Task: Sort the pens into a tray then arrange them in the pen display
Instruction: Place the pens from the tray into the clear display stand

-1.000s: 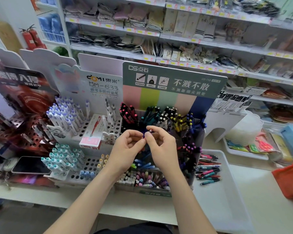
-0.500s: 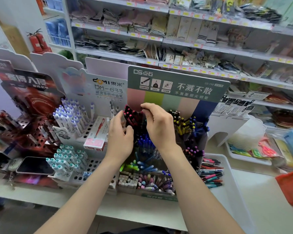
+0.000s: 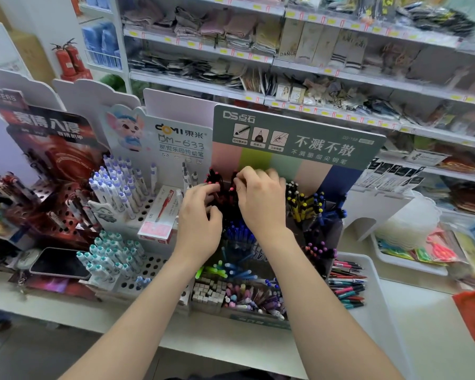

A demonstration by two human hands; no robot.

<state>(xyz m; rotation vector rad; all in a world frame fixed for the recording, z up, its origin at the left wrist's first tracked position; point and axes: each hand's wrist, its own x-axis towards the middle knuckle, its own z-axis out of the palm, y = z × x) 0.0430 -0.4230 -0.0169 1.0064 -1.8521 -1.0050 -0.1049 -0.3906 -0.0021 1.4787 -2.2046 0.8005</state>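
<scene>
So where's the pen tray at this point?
Head view, right side: the tray sits on the counter beside the green-topped pen display, with loose pens piled at its far end.

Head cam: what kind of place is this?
Likely a stationery or variety shop: branded pen display packed with pens, shelves edged with yellow price tags, packaged goods stacked on them.

Two hands are up: the left hand [image 3: 200, 215] and the right hand [image 3: 261, 198], both among pink-capped pens [image 3: 222, 187] packed too tightly to count. Three pen displays line the tabletop's back edge: one red [image 3: 47, 149], one white [image 3: 176, 144], one green-headed [image 3: 299, 144] with five colour stripes. One tray [image 3: 373, 311] at the right edge holds a heap of loose pens [image 3: 346, 286]. One phone [image 3: 59, 263], one pink box [image 3: 159, 215], two fire extinguishers [image 3: 69, 60].
</scene>
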